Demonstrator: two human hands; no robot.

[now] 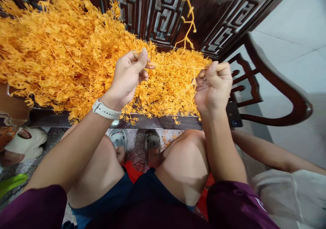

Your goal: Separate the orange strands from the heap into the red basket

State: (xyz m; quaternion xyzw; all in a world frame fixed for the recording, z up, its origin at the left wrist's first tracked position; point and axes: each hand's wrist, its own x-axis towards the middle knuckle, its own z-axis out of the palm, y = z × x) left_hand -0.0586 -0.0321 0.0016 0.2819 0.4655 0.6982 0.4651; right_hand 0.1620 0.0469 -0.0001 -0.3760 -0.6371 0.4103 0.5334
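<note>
A thin yellow-orange plastic strand (175, 65) is stretched almost level between my two hands, above the heap. My left hand (129, 71), with a pale watch band (105, 110) on its wrist, pinches the strand's left end between thumb and fingers. The other end is gripped in my right hand (215, 81), its fingers curled closed; a short branch (194, 79) hangs beside them. Below and behind both hands lies a large heap of orange branched plastic pieces (76, 52). One knobbly branched stem (189, 23) stands up behind the strand; where its lower end joins is unclear.
The heap rests on a dark wooden bench (158, 122) with a carved lattice back (163, 15) and curved armrest (287, 117). A dark phone-like object (234, 115) lies near the right end. Another person's arm (275, 152) is at right, a white shoe (28, 142) at left.
</note>
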